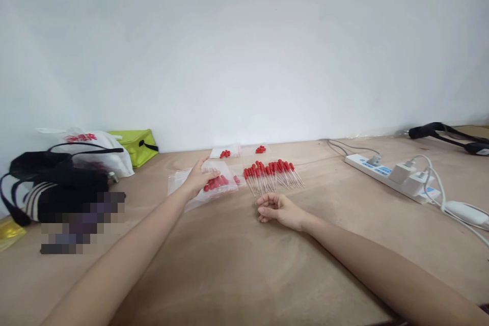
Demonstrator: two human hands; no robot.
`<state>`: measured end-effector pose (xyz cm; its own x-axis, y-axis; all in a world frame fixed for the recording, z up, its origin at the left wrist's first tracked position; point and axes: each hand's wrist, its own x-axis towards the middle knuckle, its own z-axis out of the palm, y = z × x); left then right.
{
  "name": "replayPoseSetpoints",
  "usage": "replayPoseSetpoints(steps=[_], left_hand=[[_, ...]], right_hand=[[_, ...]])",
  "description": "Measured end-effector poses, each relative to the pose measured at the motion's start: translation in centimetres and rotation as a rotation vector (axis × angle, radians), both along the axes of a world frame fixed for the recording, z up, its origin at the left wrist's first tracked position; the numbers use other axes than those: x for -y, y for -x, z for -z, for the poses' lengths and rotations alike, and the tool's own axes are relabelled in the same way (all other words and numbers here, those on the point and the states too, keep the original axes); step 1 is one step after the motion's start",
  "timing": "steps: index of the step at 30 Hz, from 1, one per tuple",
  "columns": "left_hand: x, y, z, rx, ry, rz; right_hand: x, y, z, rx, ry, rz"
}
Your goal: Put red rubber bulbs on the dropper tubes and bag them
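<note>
My left hand [197,179] lies over a clear zip bag [191,204] of red rubber bulbs [216,182], its fingers spread at the bulbs and holding nothing that I can see. Just to the right, a row of glass droppers [269,173] with red bulbs lies side by side, bulbs pointing to the wall. My right hand [281,211] rests on the table in front of their thin tips. Its fingers are loosely curled, with a gap to the thumb and nothing visible between them.
Two small bags of red bulbs, one left [225,154] and one right [261,150], lie by the wall. A white power strip [385,175] with plugs and cables is at right. Black bags [69,193], a white plastic bag [114,160] and a lime-green bag [135,145] stand at left.
</note>
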<state>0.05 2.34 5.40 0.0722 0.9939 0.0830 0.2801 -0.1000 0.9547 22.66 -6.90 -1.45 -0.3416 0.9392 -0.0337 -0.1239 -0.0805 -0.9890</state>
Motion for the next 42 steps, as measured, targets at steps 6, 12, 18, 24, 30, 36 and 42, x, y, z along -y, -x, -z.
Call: replayPoseSetpoints(steps=[6, 12, 18, 24, 30, 36, 42], left_hand=[[-4.2, -2.1, 0.6, -0.199, -0.024, -0.005], [-5.6, -2.3, 1.9, -0.485, -0.153, -0.132], [-3.3, 0.3, 2.6, -0.717, -0.297, -0.196], [0.0, 4.8, 4.0, -0.915, -0.284, -0.184], [0.4, 5.6, 5.1, -0.968, -0.194, -0.053], [0.5, 5.6, 4.9, -0.869, -0.189, -0.159], [2.6, 5.9, 1.9, -0.544, -0.295, -0.216]], right_hand=[[0.1, -0.2, 0.1, 0.015, -0.015, 0.0], [0.1, -0.3, 0.0, 0.011, -0.014, -0.011], [0.2, -0.4, -0.1, 0.022, -0.011, -0.018], [0.1, -0.4, 0.1, 0.025, -0.02, -0.025], [0.0, -0.4, 0.3, 0.014, -0.023, -0.034], [0.0, -0.6, 0.5, 0.032, -0.04, -0.036], [0.1, -0.6, 0.5, 0.026, -0.039, -0.033]])
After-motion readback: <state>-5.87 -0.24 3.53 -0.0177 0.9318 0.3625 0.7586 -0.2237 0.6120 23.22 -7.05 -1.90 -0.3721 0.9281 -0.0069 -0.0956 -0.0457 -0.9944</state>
